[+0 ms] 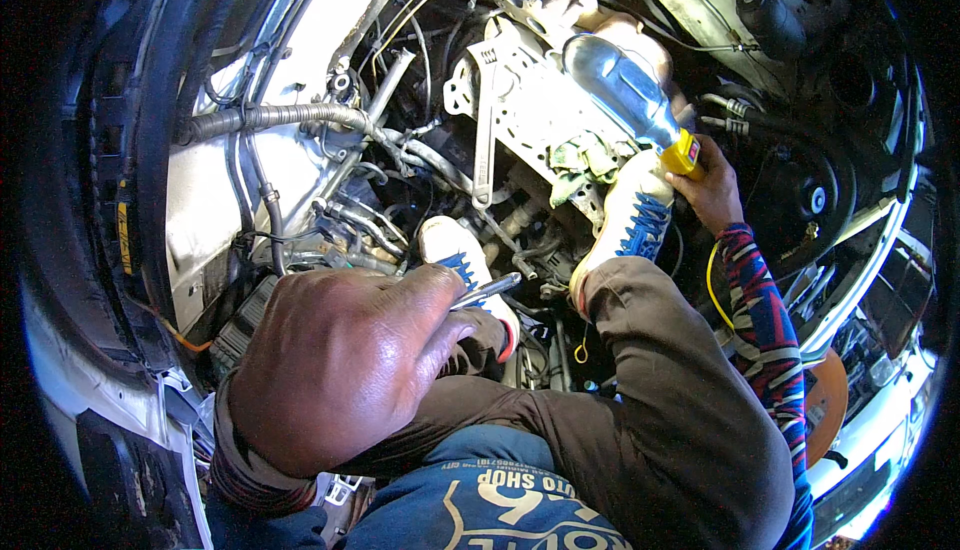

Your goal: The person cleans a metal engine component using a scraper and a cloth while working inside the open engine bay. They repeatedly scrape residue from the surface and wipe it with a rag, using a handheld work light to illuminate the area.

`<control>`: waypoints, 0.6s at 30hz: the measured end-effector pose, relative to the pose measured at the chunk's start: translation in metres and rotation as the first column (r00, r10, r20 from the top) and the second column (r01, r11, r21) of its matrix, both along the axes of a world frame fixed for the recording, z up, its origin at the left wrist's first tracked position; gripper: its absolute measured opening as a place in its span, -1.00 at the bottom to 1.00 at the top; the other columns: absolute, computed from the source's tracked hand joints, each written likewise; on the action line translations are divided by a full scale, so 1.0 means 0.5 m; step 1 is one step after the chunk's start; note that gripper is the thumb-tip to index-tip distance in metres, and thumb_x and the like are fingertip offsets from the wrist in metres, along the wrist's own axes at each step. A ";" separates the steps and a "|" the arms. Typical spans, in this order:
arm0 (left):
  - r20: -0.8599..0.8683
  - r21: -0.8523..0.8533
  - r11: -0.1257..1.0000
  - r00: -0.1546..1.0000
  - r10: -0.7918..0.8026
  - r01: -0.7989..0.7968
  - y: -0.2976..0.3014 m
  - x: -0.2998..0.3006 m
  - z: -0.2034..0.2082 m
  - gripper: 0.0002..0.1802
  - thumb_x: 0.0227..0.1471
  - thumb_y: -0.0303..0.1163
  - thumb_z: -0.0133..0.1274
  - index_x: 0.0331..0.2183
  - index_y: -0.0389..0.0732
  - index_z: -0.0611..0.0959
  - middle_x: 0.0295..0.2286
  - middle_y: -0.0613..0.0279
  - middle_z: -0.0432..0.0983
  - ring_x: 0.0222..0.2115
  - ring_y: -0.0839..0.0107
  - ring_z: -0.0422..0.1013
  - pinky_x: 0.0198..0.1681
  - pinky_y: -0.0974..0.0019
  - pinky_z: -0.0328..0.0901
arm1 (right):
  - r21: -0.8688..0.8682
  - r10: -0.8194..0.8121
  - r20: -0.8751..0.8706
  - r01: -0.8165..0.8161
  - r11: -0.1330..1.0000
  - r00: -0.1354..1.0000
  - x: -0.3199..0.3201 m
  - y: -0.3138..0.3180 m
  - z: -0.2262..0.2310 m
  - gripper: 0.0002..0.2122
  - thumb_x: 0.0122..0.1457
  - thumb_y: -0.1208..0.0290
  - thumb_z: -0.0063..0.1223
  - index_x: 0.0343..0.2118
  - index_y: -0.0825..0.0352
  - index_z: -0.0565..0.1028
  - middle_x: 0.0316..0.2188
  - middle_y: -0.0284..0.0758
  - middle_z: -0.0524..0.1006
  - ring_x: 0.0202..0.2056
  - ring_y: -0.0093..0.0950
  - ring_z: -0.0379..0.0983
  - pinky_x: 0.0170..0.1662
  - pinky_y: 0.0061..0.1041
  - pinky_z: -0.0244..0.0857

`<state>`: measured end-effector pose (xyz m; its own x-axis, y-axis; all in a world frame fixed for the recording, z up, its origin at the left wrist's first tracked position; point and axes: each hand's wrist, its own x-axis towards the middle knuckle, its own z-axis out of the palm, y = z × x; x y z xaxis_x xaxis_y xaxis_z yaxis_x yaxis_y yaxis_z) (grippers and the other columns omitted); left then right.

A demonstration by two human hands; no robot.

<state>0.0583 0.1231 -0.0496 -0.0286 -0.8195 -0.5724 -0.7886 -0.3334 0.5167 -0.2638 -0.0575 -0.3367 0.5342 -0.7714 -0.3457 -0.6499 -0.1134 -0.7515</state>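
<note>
At the left side, a ribbed grey hose (265, 121) runs across a white body panel (215, 225) of the vehicle. Next comes the left hand (345, 355), very near to the camera and curled. Its thumb and forefinger are closed on a slim metal tool (488, 291), which points toward the right (its exact kind I cannot tell, because the hand covers the rear part). Just behind this tool there is a white shoe with blue laces (455, 250), placed among pipes and cables.

Farther up, an adjustable wrench (485, 130) lies along the left part of a pale metal plate (540, 100) with holes, its head upward. Near the lower right of this plate is a crumpled greenish cloth (585, 165), and beside it the second shoe (635, 210).

Above that shoe, a work lamp (622, 90) with a shiny hood slants over the plate; whether they touch, I cannot tell. The right hand (708, 188) has its fingers wrapped around the lamp's yellow handle (682, 153). Below, a yellow cord (713, 285) hangs beside the patterned sleeve (762, 320).
</note>
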 end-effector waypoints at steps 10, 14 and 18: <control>0.009 0.036 0.999 1.000 0.012 -0.012 -0.001 0.000 0.004 -0.79 0.01 -0.32 0.22 -0.37 -0.21 0.55 -0.67 -0.01 0.45 -0.63 -0.03 0.45 -0.54 -0.04 0.29 | -0.010 0.002 -0.014 -0.002 1.000 1.000 0.001 0.000 0.004 -0.48 -0.09 0.48 0.39 0.01 0.30 0.47 -0.12 -0.18 0.61 -0.07 -0.34 0.57 0.01 -0.40 0.42; 0.009 0.038 0.999 1.000 0.017 -0.017 0.000 -0.001 0.001 -0.81 -0.01 -0.36 0.22 -0.40 -0.20 0.54 -0.66 0.00 0.44 -0.62 -0.04 0.44 -0.54 -0.04 0.28 | -0.020 0.001 -0.010 -0.001 1.000 1.000 -0.002 0.001 -0.001 -0.48 -0.08 0.49 0.39 0.01 0.30 0.47 -0.12 -0.19 0.61 -0.07 -0.35 0.57 0.01 -0.41 0.41; -0.047 -0.018 1.000 0.999 0.018 -0.019 -0.001 -0.001 -0.003 -0.85 -0.04 -0.40 0.21 -0.41 -0.21 0.57 -0.61 0.00 0.46 -0.58 -0.02 0.45 -0.51 -0.03 0.29 | 0.000 -0.014 0.056 0.014 1.000 0.998 -0.003 0.001 -0.014 -0.48 -0.08 0.46 0.40 0.00 0.31 0.46 -0.14 -0.19 0.62 -0.08 -0.35 0.57 0.01 -0.41 0.42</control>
<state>0.0579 0.1225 -0.0509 -0.0401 -0.8304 -0.5558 -0.7571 -0.3378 0.5592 -0.2652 -0.0568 -0.3438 0.5421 -0.7790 -0.3151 -0.6081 -0.1050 -0.7869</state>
